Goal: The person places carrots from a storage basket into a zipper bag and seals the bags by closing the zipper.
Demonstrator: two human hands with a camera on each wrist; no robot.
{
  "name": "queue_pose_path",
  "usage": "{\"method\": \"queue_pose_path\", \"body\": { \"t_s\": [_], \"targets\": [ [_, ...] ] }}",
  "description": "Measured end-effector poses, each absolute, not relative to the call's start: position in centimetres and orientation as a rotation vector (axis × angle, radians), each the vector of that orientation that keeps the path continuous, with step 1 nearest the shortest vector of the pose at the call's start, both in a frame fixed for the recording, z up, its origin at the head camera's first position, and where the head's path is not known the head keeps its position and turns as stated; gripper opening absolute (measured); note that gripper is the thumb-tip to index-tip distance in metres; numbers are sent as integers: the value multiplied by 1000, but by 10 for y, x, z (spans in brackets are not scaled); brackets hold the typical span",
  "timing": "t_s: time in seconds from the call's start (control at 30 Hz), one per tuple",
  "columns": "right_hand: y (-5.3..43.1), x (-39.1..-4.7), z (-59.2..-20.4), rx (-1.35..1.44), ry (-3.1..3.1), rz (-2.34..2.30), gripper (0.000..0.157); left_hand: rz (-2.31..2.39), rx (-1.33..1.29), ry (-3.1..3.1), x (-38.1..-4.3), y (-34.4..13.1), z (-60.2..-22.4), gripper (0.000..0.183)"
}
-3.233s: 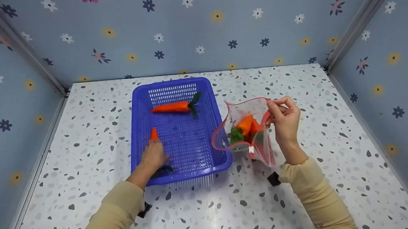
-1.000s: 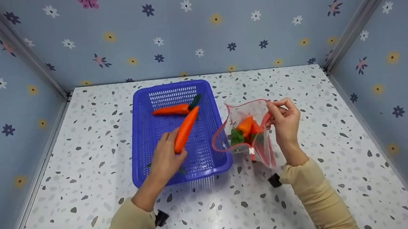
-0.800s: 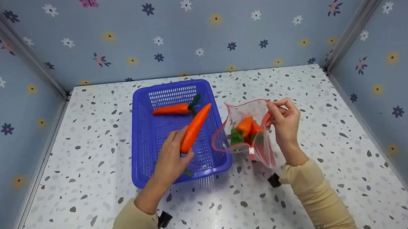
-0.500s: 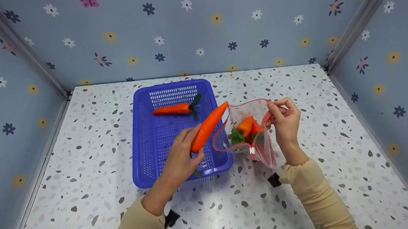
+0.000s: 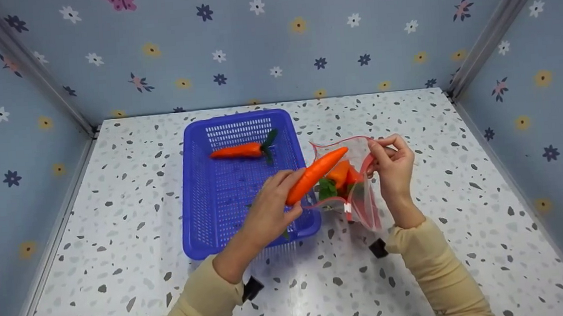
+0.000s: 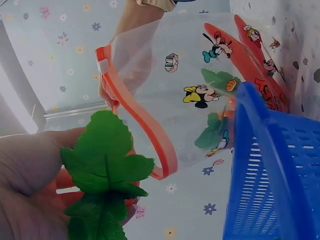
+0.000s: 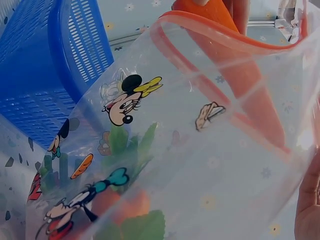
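In the head view, my left hand point(image 5: 268, 212) grips an orange carrot point(image 5: 318, 174) that slants up to the right over the bag's mouth. Its green leaves point(image 6: 107, 155) hang below the palm in the left wrist view. With thumb and fingers, my right hand point(image 5: 395, 166) pinches the far right rim of a clear zip bag point(image 5: 368, 211) with a red zip edge, cartoon prints and a white slider point(image 5: 348, 208). Inside the bag lie orange vegetables point(image 5: 339, 173) and green leaves point(image 5: 327, 188). Through the film, the right wrist view shows the carrot's tip pointing down within the mouth.
A blue mesh basket point(image 5: 188, 185) stands left of the bag, its right wall close against it. Another carrot point(image 5: 238, 151) with dark green leaves lies at its far end. Patterned panels point(image 5: 272, 38) enclose the speckled table point(image 5: 128, 190) at the back and both sides.
My left hand took hold of the carrot in the basket's near left part, lifted it and carried it right until it reached over the bag. My right hand and the bag stay in place.
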State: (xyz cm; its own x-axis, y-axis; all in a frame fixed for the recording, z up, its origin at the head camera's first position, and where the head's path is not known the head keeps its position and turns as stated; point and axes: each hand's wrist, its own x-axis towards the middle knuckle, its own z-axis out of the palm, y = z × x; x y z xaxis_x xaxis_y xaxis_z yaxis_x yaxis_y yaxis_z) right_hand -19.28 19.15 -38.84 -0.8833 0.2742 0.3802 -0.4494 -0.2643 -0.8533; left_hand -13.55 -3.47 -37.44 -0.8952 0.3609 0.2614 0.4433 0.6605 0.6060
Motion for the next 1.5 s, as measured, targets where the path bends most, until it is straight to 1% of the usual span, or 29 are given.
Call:
{"method": "queue_pose_path", "body": {
  "t_s": [0.3, 0.6, 0.77, 0.97, 1.2, 1.37, 1.5],
  "targets": [
    [190, -194, -389, 222, -1556, 2163, 5, -915, -772, -2873, -145, -26, -363, 56],
    [191, -194, -388, 222, -1562, 2190, 11, -816, -836, -2982, -152, -11, -351, 54],
    [191, -194, -388, 209, -1563, 2179, 5, -884, -812, -2972, -158, -6, -349, 52],
    [193, -194, -389, 188, -1572, 2158, 5, -987, -772, -2904, -161, -2, -349, 52],
    [194, -194, -389, 217, -1563, 2176, 9, -881, -744, -2945, -162, 1, -347, 44],
    [193, -194, -389, 207, -1573, 2165, 7, -808, -733, -3008, -163, 4, -344, 43],
    [193, -195, -389, 199, -1582, 2151, 6, -840, -723, -2994, -164, 6, -343, 42]
  ]
}}
